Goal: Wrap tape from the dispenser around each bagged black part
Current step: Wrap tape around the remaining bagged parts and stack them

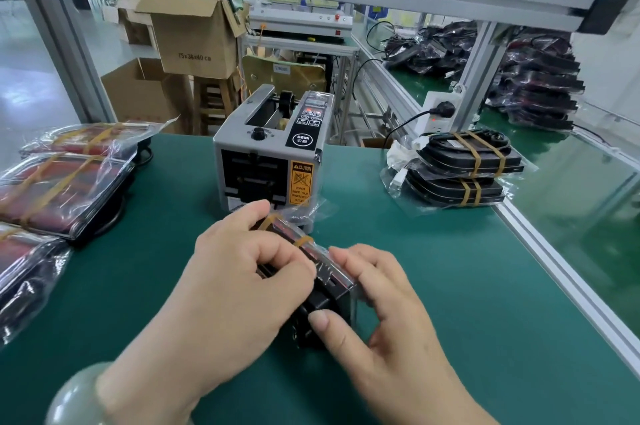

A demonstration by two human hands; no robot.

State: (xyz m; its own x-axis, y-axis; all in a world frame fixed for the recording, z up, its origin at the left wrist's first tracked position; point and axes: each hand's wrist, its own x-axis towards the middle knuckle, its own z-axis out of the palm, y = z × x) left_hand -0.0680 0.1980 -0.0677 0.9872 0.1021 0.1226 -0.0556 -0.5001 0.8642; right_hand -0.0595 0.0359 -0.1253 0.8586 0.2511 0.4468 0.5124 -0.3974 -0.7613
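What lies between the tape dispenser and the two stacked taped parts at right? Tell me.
Only bare green mat separates dispenser from stack, head view.

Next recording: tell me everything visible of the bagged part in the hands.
The bagged black part is a flat, black, plastic-looking piece in a clear glossy bag, held on edge just in front of the tape dispenser. Two tan tape bands cross its far end, where loose film sticks out. The left hand grips its left side; the right hand pinches the near end, thumb on the black face. Whether it touches the green mat is hidden.
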